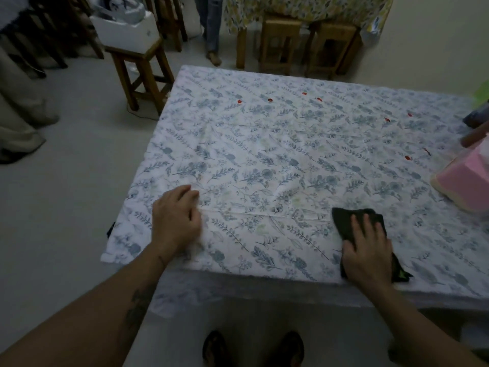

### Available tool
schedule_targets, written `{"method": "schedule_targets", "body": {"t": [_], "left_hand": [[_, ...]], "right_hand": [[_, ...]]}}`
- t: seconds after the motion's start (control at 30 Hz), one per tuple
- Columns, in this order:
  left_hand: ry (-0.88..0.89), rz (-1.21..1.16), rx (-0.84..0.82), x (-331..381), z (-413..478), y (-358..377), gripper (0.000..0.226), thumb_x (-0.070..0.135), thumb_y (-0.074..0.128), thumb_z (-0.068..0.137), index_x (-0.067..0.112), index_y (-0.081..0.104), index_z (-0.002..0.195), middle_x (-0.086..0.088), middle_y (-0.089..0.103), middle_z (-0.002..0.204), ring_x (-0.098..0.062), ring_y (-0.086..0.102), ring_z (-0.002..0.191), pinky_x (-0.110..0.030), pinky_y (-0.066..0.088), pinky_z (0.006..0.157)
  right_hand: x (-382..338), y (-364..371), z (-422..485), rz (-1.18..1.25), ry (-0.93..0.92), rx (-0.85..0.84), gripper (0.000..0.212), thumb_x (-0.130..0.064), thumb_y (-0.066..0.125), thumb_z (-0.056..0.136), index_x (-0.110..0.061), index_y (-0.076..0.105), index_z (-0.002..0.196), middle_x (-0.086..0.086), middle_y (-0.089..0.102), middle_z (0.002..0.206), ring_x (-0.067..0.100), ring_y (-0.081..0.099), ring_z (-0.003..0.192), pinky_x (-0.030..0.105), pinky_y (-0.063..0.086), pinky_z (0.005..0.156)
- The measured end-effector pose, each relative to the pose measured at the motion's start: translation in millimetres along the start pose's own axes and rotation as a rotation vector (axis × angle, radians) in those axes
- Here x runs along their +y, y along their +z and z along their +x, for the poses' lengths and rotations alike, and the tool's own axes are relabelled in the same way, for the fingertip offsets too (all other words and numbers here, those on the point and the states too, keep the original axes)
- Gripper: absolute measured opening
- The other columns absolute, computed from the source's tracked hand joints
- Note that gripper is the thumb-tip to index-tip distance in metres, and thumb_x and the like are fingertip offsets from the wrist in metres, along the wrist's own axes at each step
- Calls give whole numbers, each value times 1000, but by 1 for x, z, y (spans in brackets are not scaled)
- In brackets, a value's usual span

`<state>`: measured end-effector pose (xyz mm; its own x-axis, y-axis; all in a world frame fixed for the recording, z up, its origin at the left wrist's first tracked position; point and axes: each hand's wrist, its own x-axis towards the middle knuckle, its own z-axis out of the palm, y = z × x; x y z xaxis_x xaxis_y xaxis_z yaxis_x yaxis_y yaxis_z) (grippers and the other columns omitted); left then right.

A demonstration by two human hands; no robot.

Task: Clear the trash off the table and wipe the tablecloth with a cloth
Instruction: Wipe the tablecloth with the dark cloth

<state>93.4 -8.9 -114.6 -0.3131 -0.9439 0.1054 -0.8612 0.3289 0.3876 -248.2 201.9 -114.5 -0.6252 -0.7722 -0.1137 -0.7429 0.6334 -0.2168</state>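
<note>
- The right hand (367,250) lies flat on a dark cloth (354,223), fingers spread and pressing it down onto the tablecloth (264,160); it pins the cloth under the palm and does not pinch it.
- The cloth sits close to the tablecloth's near edge, right of its middle. Its long axis runs from that near edge toward the far side, and part of it pokes out beyond the fingertips (366,217).
- The left hand (176,215) rests near the tablecloth's near left corner, fingers curled loosely and knuckles bent. It seems to press or bunch the fabric there; I cannot tell whether it holds anything.
- Small red bits (270,100) lie scattered across the far half of the tablecloth and toward its right side, all well apart from both hands.
- A pink object (468,178) stands at the tablecloth's right edge, beyond the cloth.
- The relation that matters: the unwiped stretch lies ahead of and to the left of the cloth, so the right hand, the only one on the cloth, is probably placed to sweep away from the near edge while the left steadies the fabric.
- The red bits look like trash not yet cleared; wiping forward would likely push them along.
</note>
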Motion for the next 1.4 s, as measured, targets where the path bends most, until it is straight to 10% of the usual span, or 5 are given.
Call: {"method": "schedule_targets", "body": {"t": [0.27,0.43,0.73,1.0,1.4], "left_hand": [[-300,-7,58,-75,-19,-25,57,33,43,90,23,50,145,-3,37,159,-28,44,138,-50,30,116],[-339,-76,110,-71,-16,-25,59,32,44,84,25,55,142,1,41,157,-25,47,136,-42,42,107],[-347,-85,70,-72,-15,-25,61,35,43,85,28,51,145,7,36,160,-18,43,138,-39,44,102],[-337,-120,85,-72,-15,-27,63,35,43,83,21,55,142,-1,40,158,-25,46,136,-43,47,101],[-337,-87,130,-76,-12,-19,54,27,46,86,22,60,138,-1,46,154,-25,52,130,-38,49,93]], "right_hand": [[-198,50,-56,51,-627,-191,70,-44,34,87,-30,24,156,-1,5,165,29,-1,152,52,-8,119],[-274,70,-21,-19,-836,-193,70,-42,35,84,-24,38,152,10,26,162,36,19,149,62,10,118],[-237,51,88,-72,-448,-49,64,-47,25,98,-27,10,158,6,4,166,28,1,152,57,-4,120],[-129,14,71,-61,-123,-60,72,-45,26,88,-21,21,157,9,14,166,30,10,151,56,7,120],[-304,77,24,-104,-915,-196,68,-48,31,91,-22,31,154,10,22,163,36,17,150,61,11,118]]}}
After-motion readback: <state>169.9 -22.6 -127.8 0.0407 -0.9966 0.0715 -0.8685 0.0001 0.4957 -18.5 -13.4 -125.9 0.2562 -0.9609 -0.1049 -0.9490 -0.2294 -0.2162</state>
